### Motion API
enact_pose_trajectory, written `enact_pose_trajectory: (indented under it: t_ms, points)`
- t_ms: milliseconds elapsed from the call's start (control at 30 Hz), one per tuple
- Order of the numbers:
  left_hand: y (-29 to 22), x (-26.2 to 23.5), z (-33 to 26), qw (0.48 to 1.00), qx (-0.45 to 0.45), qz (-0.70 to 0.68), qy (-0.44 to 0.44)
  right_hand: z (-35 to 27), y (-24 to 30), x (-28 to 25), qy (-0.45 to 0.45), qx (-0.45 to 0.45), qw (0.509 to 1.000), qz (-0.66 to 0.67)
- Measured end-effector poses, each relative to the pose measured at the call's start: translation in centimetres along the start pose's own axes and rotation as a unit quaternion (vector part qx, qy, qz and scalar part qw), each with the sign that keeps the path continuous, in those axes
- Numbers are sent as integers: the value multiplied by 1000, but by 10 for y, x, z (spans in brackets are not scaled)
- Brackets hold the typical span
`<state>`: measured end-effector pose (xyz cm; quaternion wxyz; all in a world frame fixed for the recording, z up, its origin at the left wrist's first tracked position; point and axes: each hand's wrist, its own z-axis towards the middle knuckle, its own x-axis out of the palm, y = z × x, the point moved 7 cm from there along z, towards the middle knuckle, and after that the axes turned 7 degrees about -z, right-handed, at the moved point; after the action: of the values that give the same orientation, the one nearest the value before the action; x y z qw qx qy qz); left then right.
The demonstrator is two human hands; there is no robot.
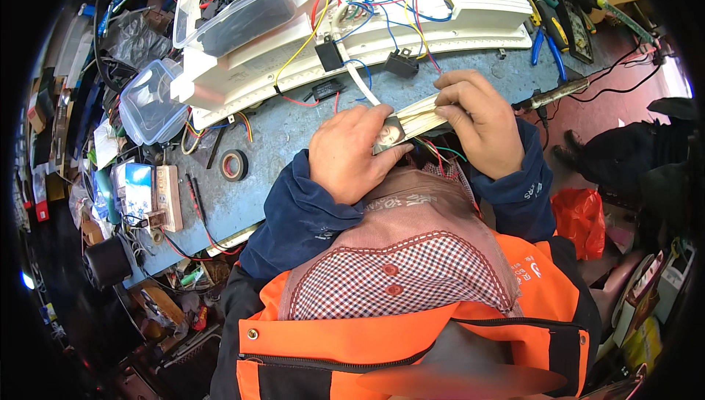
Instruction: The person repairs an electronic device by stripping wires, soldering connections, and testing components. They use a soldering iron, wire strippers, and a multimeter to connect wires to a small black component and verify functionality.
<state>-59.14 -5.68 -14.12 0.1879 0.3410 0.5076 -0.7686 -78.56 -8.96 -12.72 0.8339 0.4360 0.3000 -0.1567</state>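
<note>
Close to my body, above the bench edge, my left hand (351, 149) is closed around one end of a bundle of thin cream strips (420, 118). A small dark card with a printed picture (389, 134) shows between its thumb and fingers. My right hand (481, 122) pinches the other end of the bundle with bent fingers and thumb. Just beyond my left fingers, a white cable (360, 77) runs up to the white plastic housing (242, 81). Black box-shaped parts (329, 55) with coloured wires hang along its near side. What the strips are exactly, I cannot make out.
A clear bin (242, 18) of black and red parts stands on the housing, with a clear plastic lid (153, 103) beside it. Black tape (234, 165) and meter probes (194, 198) lie on the blue bench (286, 132). Blue-handled pliers (549, 51) are at right, above a red bag (579, 220).
</note>
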Motion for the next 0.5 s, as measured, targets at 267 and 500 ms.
enact_pose_trajectory:
  t_ms: [267,500]
  points:
    - [7,2,-2,998,-31,-59,-16,-10,-27,-19,-114,132,966,191]
    - [5,4,0,998,-26,-48,-23,-15,-23,6,-26,173,946,272]
